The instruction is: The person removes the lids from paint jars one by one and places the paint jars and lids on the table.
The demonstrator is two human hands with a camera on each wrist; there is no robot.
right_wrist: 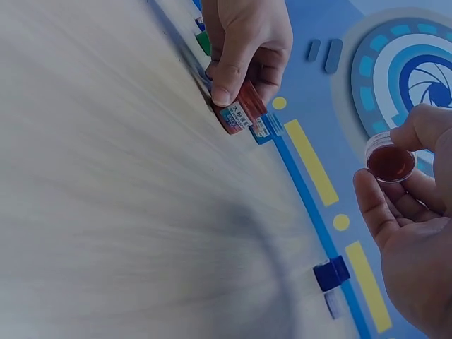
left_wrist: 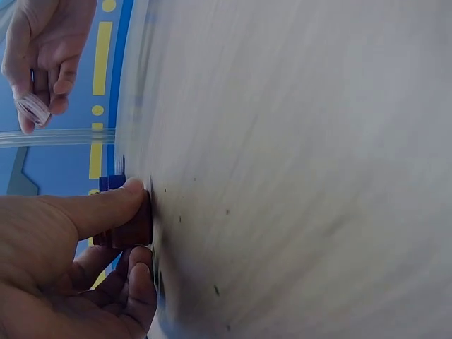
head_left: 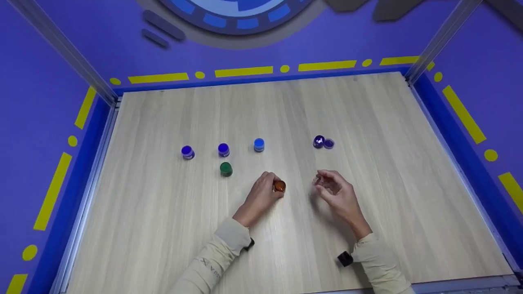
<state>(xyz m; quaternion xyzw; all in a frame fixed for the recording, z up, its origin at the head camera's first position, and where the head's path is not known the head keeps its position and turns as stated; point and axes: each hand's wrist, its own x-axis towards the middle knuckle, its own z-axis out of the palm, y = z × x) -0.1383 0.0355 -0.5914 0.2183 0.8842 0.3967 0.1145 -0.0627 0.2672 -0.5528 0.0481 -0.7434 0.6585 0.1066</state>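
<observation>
My left hand (head_left: pixel 260 195) grips a small open paint jar (head_left: pixel 280 186) by its sides, low over the table. Orange-brown paint shows at the jar's mouth, and the right wrist view shows its printed label. To the right, my right hand (head_left: pixel 338 195) is raised above the table and pinches a clear round lid (right_wrist: pixel 390 162) between thumb and fingers. Reddish-brown paint coats the lid's inside. Lid and jar are apart. Beyond the right hand stands an open purple paint jar (head_left: pixel 318 141), with its purple-stained lid (head_left: pixel 329 143) lying beside it.
Two violet-blue paint jars (head_left: pixel 188 152) (head_left: pixel 223 150) and a lighter blue jar (head_left: pixel 259 145) stand in a loose row left of centre. A green jar (head_left: pixel 226 169) stands nearer. Blue-violet walls (head_left: pixel 253 57) enclose the wooden table (head_left: pixel 163 212) at the back and sides.
</observation>
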